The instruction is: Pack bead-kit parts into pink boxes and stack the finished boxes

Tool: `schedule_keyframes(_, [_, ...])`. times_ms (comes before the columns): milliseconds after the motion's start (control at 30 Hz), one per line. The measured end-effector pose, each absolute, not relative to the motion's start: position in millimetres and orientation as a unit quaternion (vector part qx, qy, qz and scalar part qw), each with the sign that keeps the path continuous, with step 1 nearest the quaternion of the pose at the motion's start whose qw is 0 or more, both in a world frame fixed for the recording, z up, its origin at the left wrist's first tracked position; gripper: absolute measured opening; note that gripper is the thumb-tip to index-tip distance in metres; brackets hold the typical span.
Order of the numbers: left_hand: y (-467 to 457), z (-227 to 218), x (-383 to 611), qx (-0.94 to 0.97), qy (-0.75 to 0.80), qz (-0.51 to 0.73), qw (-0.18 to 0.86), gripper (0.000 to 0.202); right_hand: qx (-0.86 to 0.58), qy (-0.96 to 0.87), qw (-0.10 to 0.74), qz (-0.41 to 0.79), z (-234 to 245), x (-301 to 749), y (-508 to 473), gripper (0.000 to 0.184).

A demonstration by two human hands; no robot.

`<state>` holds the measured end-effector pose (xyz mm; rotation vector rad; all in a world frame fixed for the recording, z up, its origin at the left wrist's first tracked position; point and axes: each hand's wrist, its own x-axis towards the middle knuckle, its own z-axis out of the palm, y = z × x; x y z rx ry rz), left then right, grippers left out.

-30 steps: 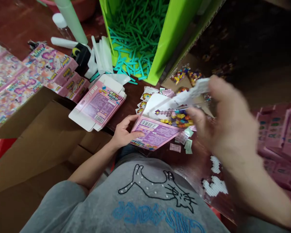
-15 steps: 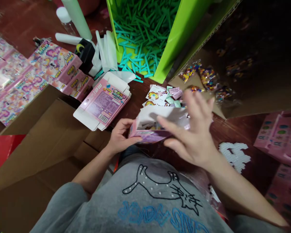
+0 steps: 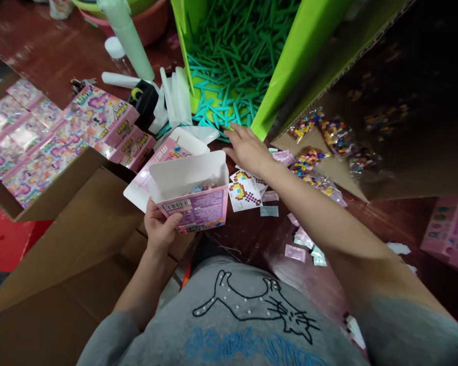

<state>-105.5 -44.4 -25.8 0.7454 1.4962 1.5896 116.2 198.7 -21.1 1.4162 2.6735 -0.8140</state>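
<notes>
My left hand [image 3: 158, 227] grips an open pink box [image 3: 198, 203] by its lower left corner, its white flap raised and coloured pieces showing inside. My right hand [image 3: 244, 147] reaches forward over the table, fingers stretched toward the teal plastic sticks [image 3: 221, 109] spilling from a green carton [image 3: 290, 66]. It holds nothing I can see. Pixel-pattern cards [image 3: 244, 190] lie just right of the box. Bags of coloured beads [image 3: 324, 134] lie at the right on a cardboard flap.
A flattened pink box [image 3: 145, 178] lies behind the held one. More printed pink boxes [image 3: 103, 119] fill a brown carton [image 3: 61, 239] at left. Small packets [image 3: 301, 244] are scattered on the dark red table. Pink boxes [image 3: 446, 229] stand at far right.
My right hand left the box and moved forward to the teal sticks. My left hand shifted the box leftward and turned it upright. The bead bag from earlier is no longer in my hand.
</notes>
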Motion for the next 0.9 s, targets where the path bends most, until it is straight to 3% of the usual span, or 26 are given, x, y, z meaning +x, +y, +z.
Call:
schedule_keyframes(133, [-47,-25,-108,0.320,0.591,0.608,0.423,0.065,0.484,0.836,0.096,-0.240,-31,67,238,0.054])
schedule_keyframes(367, [-38,-30,-125,0.261,0.661,0.630,0.313,0.075,0.489,0.834,0.112,-0.228,-26,60,218,0.060])
schedule_keyframes(500, [-24,-25,-119,0.283,0.634,0.645,0.319,0.070,0.487,0.829,0.052,-0.269,-5,110,216,0.061])
schedule_keyframes(667, [-20,-17,-112,0.309,0.603,0.651,0.342,0.069,0.436,0.832,-0.038,-0.340,23,223,161,0.029])
schedule_keyframes(767, [-23,-16,-106,0.328,0.583,0.648,0.364,0.068,0.421,0.820,0.042,-0.385,23,266,111,0.024])
schedule_keyframes(900, [-23,-4,-87,0.428,0.541,0.599,0.406,0.067,0.507,0.765,0.181,-0.352,9,274,69,0.026])
